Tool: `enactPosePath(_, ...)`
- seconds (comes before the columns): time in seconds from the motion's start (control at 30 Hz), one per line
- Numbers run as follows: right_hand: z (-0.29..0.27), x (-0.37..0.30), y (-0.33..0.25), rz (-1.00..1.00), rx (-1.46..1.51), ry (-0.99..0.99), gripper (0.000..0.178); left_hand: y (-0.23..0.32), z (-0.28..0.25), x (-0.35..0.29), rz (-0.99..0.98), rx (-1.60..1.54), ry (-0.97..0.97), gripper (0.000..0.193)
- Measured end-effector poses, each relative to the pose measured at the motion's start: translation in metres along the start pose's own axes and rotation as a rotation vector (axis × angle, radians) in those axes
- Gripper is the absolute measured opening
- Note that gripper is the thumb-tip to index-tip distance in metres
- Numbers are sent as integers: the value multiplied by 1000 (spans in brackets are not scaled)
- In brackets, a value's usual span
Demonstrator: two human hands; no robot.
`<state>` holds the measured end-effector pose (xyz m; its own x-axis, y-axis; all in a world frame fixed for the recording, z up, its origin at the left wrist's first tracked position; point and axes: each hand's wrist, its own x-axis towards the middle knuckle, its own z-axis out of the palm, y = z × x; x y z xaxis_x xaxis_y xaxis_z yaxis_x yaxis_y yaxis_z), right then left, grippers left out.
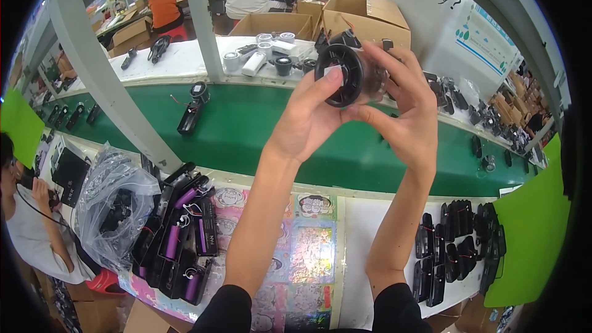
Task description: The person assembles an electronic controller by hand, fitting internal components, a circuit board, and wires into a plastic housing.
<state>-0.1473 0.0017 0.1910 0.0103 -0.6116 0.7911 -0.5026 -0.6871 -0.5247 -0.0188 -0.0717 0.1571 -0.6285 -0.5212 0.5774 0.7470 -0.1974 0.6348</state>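
Observation:
Above the green conveyor belt (259, 142), both my hands hold up a round black part with a see-through cylindrical body (353, 83). Its dark ribbed end faces me. My left hand (302, 117) grips it from the left, the thumb pressed on a small white patch at the middle of that end. Around the see-through side curl the fingers of my right hand (410, 111), its thumb underneath. A small black piece with a wire (345, 38) shows behind the top of the part; whether it is attached I cannot tell.
Black housings with purple cells (172, 240) are piled left, beside a clear plastic bag (114, 191). Black housings (459, 219) stand in rows right. A black unit (192, 111) lies on the belt. Grey posts (203, 24) rise beyond; a co-worker (37, 222) sits left.

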Motion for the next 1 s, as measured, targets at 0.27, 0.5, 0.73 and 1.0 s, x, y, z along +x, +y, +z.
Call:
enactPosePath(0.27,-10,-5,-12,63,-31,-13,62,2,7,-1,62,278,54,49)
enactPosePath(0.5,4,-3,-14,7,-140,195,46,4,20,-1,80,310,188,53)
enactPosePath(0.73,21,0,-5,-114,-260,349,25,3,20,0,173,249,287,38)
enactPosePath(1.0,28,-4,-19,61,-475,374,26,5,20,-1,373,339,301,54)
